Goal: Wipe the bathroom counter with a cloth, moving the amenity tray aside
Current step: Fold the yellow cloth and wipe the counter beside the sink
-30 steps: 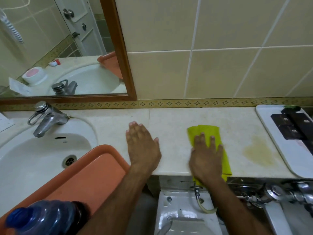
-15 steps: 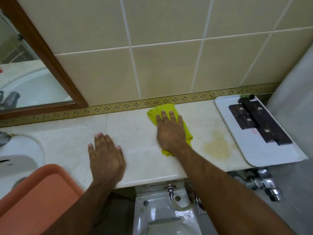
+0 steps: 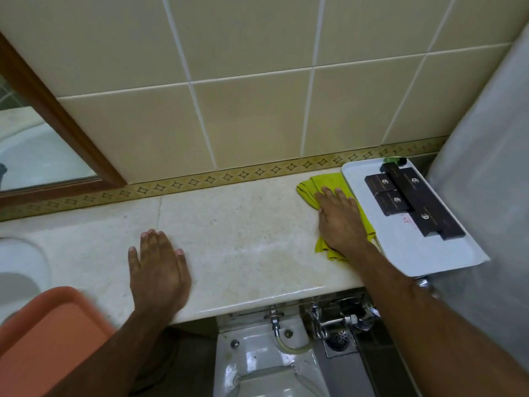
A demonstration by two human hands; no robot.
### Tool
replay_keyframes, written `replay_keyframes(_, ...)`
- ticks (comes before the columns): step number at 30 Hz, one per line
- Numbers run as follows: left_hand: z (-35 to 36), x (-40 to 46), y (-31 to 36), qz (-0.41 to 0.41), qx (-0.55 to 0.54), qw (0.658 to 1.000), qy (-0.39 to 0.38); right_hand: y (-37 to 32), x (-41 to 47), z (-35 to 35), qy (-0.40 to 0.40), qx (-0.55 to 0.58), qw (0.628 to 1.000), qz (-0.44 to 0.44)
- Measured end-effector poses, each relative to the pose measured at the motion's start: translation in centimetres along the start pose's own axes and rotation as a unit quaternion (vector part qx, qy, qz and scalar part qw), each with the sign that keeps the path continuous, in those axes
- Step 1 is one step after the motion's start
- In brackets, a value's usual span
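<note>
- The cloth lies crumpled on the counter, its long axis running from the tiled wall toward the counter's front edge, tilted a little to the right at the near end.
- Its right side touches the left rim of the tray; whether it overlaps the rim I cannot tell.
- The tray sits at the counter's right end, long axis also running wall to front edge, with its near corner hanging past the counter's front edge; dark boxes lie along it.
- The right hand presses flat on the cloth, palm down, fingers spread and pointing toward the wall, not clenched around anything; the forearm reaches in from the lower right.
- The left hand rests flat and empty on the bare counter well left of the cloth, fingers together pointing at the wall, wrist at the front edge.
- An orange bin shows left of the left hand, over the basin.
- Half a second ago the cloth was nearer mid-counter, left of a yellowish stain; now it is against the tray and covers that spot. The left hand has kept its place.
</note>
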State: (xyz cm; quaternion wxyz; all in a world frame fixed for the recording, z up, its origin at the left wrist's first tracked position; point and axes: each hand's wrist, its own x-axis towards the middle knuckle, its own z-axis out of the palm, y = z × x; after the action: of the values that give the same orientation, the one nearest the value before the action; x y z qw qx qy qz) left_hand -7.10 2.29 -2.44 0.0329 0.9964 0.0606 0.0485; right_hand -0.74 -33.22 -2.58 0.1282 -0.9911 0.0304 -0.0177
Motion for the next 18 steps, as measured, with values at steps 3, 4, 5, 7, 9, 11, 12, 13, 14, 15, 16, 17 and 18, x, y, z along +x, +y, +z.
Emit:
replay_keyframes(3,0.0,0.0,-0.1,0.002,-0.003,1.000,0.001,0.8,-1.4,-0.2,0.015,0.077,0.997,-0.002)
replay_keyframes(4,-0.1,0.0,0.0,0.001,-0.002,1.000,-0.001,1.0,-2.0,-0.2,0.018,0.111,0.994,0.001)
replay_keyframes(5,-0.1,0.0,0.0,0.001,-0.002,1.000,-0.002,1.2,-2.6,-0.3,0.023,0.141,0.990,0.003)
replay_keyframes(7,-0.2,-0.1,0.2,0.002,-0.004,1.000,0.000,1.4,-4.1,-0.5,0.035,0.185,0.982,0.010)
replay_keyframes(9,-0.3,-0.1,0.4,0.002,-0.009,1.000,0.001,1.3,-5.5,-0.5,0.044,0.217,0.975,0.014)
replay_keyframes(11,-0.5,-0.2,0.5,0.003,-0.013,1.000,0.001,1.1,-6.8,-0.4,0.045,0.241,0.969,0.011)
replay_keyframes(12,-0.5,-0.3,0.6,0.006,-0.014,1.000,0.001,0.9,-7.3,-0.4,0.042,0.251,0.967,0.012)
replay_keyframes(13,-0.6,-0.4,0.6,0.007,-0.016,1.000,-0.001,0.7,-7.6,-0.3,0.038,0.259,0.965,0.014)
replay_keyframes(14,-0.7,-0.4,0.7,0.006,-0.020,1.000,-0.003,0.3,-7.8,-0.2,0.035,0.262,0.964,0.015)
replay_keyframes(15,-0.8,-0.5,0.7,0.005,-0.023,1.000,-0.005,-0.1,-8.1,-0.1,0.032,0.260,0.965,0.016)
replay_keyframes(16,-0.8,-0.5,0.8,0.006,-0.025,1.000,-0.005,-0.6,-8.2,0.0,0.032,0.256,0.966,0.017)
replay_keyframes(17,-0.8,-0.6,0.8,0.007,-0.026,1.000,-0.003,-1.1,-8.3,0.1,0.031,0.253,0.967,0.020)
replay_keyframes(18,-0.8,-0.6,0.7,0.009,-0.027,1.000,-0.001,-1.7,-8.4,0.2,0.031,0.251,0.967,0.024)
